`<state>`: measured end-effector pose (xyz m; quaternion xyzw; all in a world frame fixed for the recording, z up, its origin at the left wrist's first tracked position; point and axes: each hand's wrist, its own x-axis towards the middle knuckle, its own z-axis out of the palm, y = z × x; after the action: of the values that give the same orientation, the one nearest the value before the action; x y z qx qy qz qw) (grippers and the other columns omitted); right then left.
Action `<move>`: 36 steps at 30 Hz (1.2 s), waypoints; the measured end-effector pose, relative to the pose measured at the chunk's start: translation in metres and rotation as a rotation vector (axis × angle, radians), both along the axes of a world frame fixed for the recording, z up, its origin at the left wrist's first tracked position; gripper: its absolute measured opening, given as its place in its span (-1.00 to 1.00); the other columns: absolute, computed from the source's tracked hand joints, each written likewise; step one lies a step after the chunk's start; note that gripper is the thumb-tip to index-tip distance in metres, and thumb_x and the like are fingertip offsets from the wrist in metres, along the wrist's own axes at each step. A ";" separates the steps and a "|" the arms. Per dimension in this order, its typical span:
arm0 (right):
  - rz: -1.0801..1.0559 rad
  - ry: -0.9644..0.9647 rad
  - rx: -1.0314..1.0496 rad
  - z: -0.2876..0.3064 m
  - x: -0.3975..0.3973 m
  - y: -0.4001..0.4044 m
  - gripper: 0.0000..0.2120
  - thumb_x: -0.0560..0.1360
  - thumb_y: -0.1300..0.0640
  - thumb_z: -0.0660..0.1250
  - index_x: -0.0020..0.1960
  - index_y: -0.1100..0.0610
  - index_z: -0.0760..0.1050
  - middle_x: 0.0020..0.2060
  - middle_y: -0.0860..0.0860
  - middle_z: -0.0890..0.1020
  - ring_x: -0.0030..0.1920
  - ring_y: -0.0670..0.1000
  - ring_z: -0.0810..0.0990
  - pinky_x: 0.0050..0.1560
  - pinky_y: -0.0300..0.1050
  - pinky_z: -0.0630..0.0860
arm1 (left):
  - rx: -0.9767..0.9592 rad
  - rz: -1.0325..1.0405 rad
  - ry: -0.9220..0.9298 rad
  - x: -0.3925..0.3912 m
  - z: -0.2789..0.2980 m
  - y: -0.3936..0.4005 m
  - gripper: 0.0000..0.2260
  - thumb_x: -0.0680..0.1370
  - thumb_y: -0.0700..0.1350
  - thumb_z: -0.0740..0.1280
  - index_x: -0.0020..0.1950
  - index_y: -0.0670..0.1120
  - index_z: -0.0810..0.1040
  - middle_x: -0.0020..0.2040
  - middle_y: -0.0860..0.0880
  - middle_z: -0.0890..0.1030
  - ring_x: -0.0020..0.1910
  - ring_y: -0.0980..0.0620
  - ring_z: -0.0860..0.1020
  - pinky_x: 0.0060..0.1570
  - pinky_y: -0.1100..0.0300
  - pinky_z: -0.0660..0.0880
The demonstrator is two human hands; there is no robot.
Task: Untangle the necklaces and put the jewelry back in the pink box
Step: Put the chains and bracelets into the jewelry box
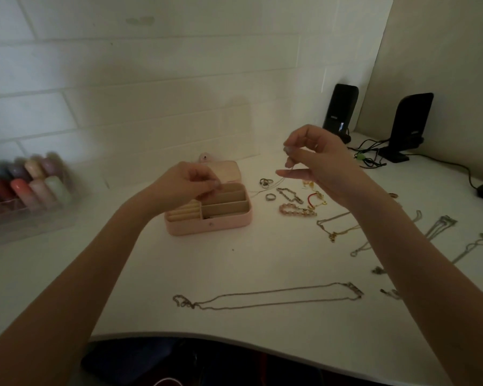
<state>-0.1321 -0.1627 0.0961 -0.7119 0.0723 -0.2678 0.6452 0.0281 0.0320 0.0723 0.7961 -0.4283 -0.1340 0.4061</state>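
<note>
One pink box point(209, 218) sits open on the white table point(262, 260). Right of it lie two rings point(270, 196), three bracelets point(297, 209) and several necklaces point(268, 298). Above the box, the left hand point(183, 185) and right hand point(315, 162) each pinch a thin chain point(280, 181) strung between them.

The pink box point(207, 227) is showing a smooth, matt outer shell, apparently plastic, and its dividers point(223, 201) are looking like a soft cream lining. The table point(262, 260) is presenting a smooth, white, matt surface. The long necklace point(268, 298) is appearing as fine silver-toned metal chain. The ring point(270, 196) is looking metallic and slightly shiny. The beaded bracelet point(296, 210) is showing glossy pink beads. The two black stands point(410, 123) are looking like matt plastic. The wall tiles point(151, 79) are appearing smooth and white.
</note>
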 end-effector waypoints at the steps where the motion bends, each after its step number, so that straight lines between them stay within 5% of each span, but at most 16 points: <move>1: 0.010 0.002 -0.018 0.002 0.004 0.002 -0.87 0.51 0.41 0.27 -0.15 0.24 0.47 -0.16 0.11 0.48 -0.32 -0.05 0.56 -0.12 -0.03 0.63 | 0.100 0.037 -0.166 0.001 -0.001 0.000 -0.91 0.49 -0.21 0.37 -0.17 -0.05 0.62 -0.27 0.02 0.62 -0.34 0.20 0.53 -0.17 0.40 0.44; 3: 0.039 0.011 -0.052 0.008 0.014 0.007 -0.88 0.50 0.42 0.28 -0.15 0.24 0.48 -0.17 0.12 0.50 -0.31 -0.03 0.59 -0.13 -0.05 0.63 | 0.127 0.071 -0.319 -0.001 -0.003 -0.002 -0.89 0.43 -0.16 0.41 -0.08 -0.02 0.56 -0.20 0.03 0.60 -0.24 0.16 0.54 -0.12 0.32 0.45; 7: 0.092 0.009 -0.148 0.017 0.033 0.022 -0.89 0.50 0.41 0.29 -0.15 0.24 0.49 -0.16 0.14 0.52 -0.27 0.01 0.62 -0.10 0.01 0.64 | -0.105 -0.014 0.184 -0.030 -0.001 -0.024 -0.59 0.42 -0.27 0.44 0.21 -0.14 0.40 0.06 -0.04 0.60 -0.05 0.04 0.60 -0.02 0.18 0.55; 10: 0.092 -0.025 -0.135 0.022 0.042 0.027 -0.86 0.50 0.43 0.28 -0.17 0.24 0.49 -0.17 0.14 0.51 -0.28 0.01 0.61 -0.09 0.02 0.64 | -0.072 -0.163 0.354 -0.041 -0.005 -0.036 -0.64 0.46 -0.23 0.41 0.23 -0.10 0.46 -0.04 -0.02 0.68 -0.15 0.05 0.60 -0.16 0.22 0.54; 12: 0.079 -0.059 -0.080 0.025 0.042 0.024 -0.84 0.50 0.44 0.27 -0.19 0.24 0.49 -0.18 0.15 0.50 -0.31 0.00 0.60 -0.10 -0.01 0.64 | -0.059 -0.195 0.307 -0.037 -0.010 -0.034 -0.85 0.51 -0.24 0.36 0.07 -0.09 0.58 -0.17 -0.01 0.70 -0.26 0.03 0.53 -0.28 0.25 0.45; 15: 0.062 -0.089 -0.029 0.030 0.037 0.012 -0.83 0.51 0.44 0.25 -0.18 0.24 0.47 -0.19 0.14 0.49 -0.31 -0.02 0.59 -0.08 -0.04 0.63 | -0.050 -0.068 0.107 -0.021 -0.013 -0.025 -0.85 0.52 -0.23 0.35 -0.16 0.00 0.63 -0.30 0.10 0.66 -0.35 0.20 0.52 -0.30 0.35 0.42; 21: 0.078 -0.065 -0.004 0.022 0.037 0.005 -0.84 0.51 0.44 0.26 -0.18 0.24 0.48 -0.20 0.13 0.50 -0.31 -0.02 0.59 -0.07 -0.04 0.63 | -0.004 0.059 -0.207 0.007 -0.014 -0.005 -0.94 0.48 -0.20 0.40 -0.11 -0.12 0.67 -0.29 0.13 0.60 -0.36 0.40 0.50 -0.28 0.54 0.33; 29: 0.089 -0.062 -0.023 0.012 0.050 0.013 -0.85 0.50 0.43 0.28 -0.18 0.24 0.49 -0.19 0.13 0.50 -0.29 0.00 0.59 -0.06 -0.02 0.63 | -0.066 0.051 -0.121 0.005 -0.013 -0.002 -0.94 0.47 -0.22 0.41 -0.11 -0.13 0.68 -0.38 0.22 0.62 -0.35 0.38 0.53 -0.26 0.56 0.35; 36: 0.115 -0.040 -0.054 0.010 0.057 0.022 -0.85 0.50 0.44 0.28 -0.18 0.25 0.50 -0.21 0.11 0.50 -0.31 0.01 0.60 -0.08 -0.02 0.63 | 0.188 0.044 -0.326 0.007 -0.024 0.001 -0.93 0.45 -0.19 0.40 -0.15 -0.07 0.68 -0.29 0.06 0.62 -0.33 0.23 0.51 -0.31 0.49 0.34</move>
<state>-0.0749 -0.1411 0.1057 -0.7265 0.0108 -0.2463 0.6414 0.0349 0.0326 0.0488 0.8508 -0.4564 -0.0336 0.2582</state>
